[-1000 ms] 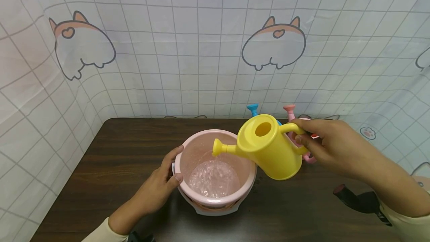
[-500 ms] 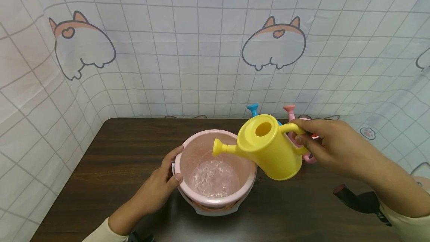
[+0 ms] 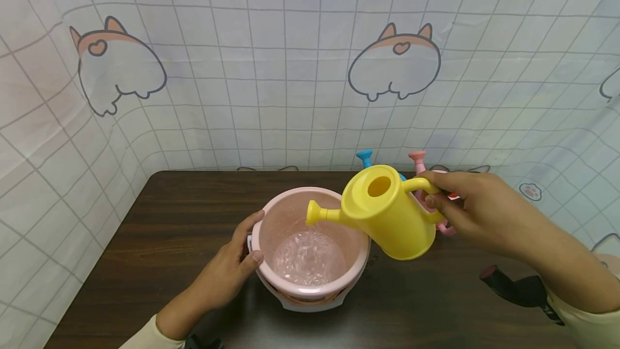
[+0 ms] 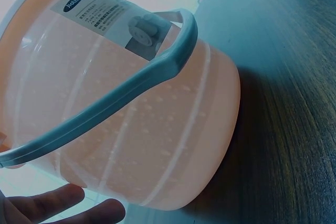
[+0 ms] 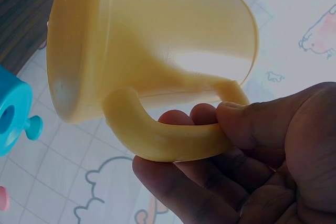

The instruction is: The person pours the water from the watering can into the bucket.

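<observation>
A pink bucket (image 3: 268, 279) stands on the dark wooden table with rippling water (image 3: 310, 257) in its bottom. My left hand (image 3: 227, 268) holds its left rim, thumb and forefinger at the edge; two straight fingers (image 4: 58, 203) lie low beside the wall in the left wrist view. Below the rim hangs a grey-blue bucket handle (image 4: 121, 90). My right hand (image 3: 477, 209) grips the handle of a yellow watering can (image 3: 399, 225), tilted so its spout (image 3: 322, 213) is over the bucket. A faint stream falls from the spout. The can's handle (image 5: 173, 141) sits between thumb and fingers.
Behind the yellow can stand a blue watering can (image 3: 365, 157) and a pink watering can (image 3: 418, 159), both mostly hidden. A white grid-patterned curtain (image 3: 300, 69) hangs along the back and sides. The wooden table (image 3: 160, 220) reaches to the curtain.
Both hands, the can and the bucket hold their places. Only the water's ripples in the bucket shift.
</observation>
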